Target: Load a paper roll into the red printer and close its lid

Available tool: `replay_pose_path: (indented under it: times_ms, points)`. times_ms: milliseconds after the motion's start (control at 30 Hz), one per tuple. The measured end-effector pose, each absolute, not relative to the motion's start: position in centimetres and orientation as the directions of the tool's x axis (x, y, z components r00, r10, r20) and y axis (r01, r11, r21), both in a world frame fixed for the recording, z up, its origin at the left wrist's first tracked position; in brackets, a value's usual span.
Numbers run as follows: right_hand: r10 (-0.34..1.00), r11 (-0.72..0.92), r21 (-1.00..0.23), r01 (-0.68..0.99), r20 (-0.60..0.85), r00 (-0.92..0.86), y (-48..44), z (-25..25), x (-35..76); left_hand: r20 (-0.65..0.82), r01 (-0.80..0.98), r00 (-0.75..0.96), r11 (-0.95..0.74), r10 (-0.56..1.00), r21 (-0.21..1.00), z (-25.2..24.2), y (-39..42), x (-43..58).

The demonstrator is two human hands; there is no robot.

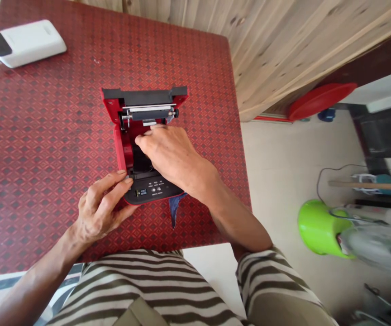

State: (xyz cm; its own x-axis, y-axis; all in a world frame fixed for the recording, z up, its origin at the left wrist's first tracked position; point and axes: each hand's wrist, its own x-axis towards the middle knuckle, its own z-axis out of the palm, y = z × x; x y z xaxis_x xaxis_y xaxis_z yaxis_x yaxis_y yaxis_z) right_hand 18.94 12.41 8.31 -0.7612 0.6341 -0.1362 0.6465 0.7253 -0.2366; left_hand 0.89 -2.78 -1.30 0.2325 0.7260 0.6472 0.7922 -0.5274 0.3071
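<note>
A small red and black printer [121, 145] sits on the red patterned table [46, 136] with its lid [144, 96] swung open toward the far side, showing a metal roller. My right hand [168, 151] reaches into the open compartment, fingers curled down inside it; what they touch is hidden. My left hand [102, 206] rests against the printer's near left corner, fingertips on the edge of the black control panel [151, 189]. A blue cloth scrap [175, 210] pokes out from under the printer's near right side.
A white power bank [26, 43] with a cable lies at the table's far left corner. Right of the table is bare floor with a green fan base [319, 228], a red basin [321, 99] and a wooden wall behind.
</note>
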Motion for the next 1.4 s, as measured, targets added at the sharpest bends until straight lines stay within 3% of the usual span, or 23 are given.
replay_pose_path:
  times_ms: [133, 333, 400, 600, 900, 1000, 1133, 1400]
  points:
    - [0.646, 0.716, -0.154, 0.681, -0.224, -0.730, 12.2, 8.8, 19.4, 0.650, 0.795, 0.238, -0.529, 0.722, 0.296, -1.4, -2.7, 0.9]
    - [0.519, 0.730, -0.505, 0.460, -0.028, -0.854, 11.2, 9.5, 23.2, 0.650, 0.817, 0.268, -0.526, 0.711, 0.238, -0.1, -2.9, 0.8]
    - [0.499, 0.722, -0.573, 0.389, 0.041, -0.866, 10.6, 9.1, 24.2, 0.649, 0.806, 0.274, -0.538, 0.710, 0.247, 1.0, -2.7, 0.4]
    - [0.530, 0.693, -0.654, 0.304, 0.176, -0.829, 10.0, 7.3, 24.9, 0.664, 0.790, 0.253, -0.547, 0.703, 0.278, 4.8, 1.0, -1.6]
    - [0.642, 0.573, -0.763, 0.299, 0.191, -0.742, 10.6, 7.0, 25.0, 0.684, 0.838, 0.163, -0.466, 0.711, 0.285, 7.0, 9.0, -2.1]
    - [0.641, 0.605, -0.733, 0.311, 0.216, -0.737, 10.3, 6.8, 24.9, 0.593, 0.805, 0.139, -0.439, 0.793, 0.399, 7.6, 10.0, -1.4]
    - [0.636, 0.718, -0.570, 0.401, 0.302, -0.710, 9.0, 7.0, 24.7, 0.471, 0.673, 0.161, -0.446, 0.867, 0.591, 8.7, 9.9, -0.2]
    - [0.592, 0.797, -0.302, 0.523, 0.558, -0.581, 4.9, 6.2, 24.3, 0.557, 0.661, 0.296, -0.588, 0.776, 0.467, 8.1, 6.1, 0.2]
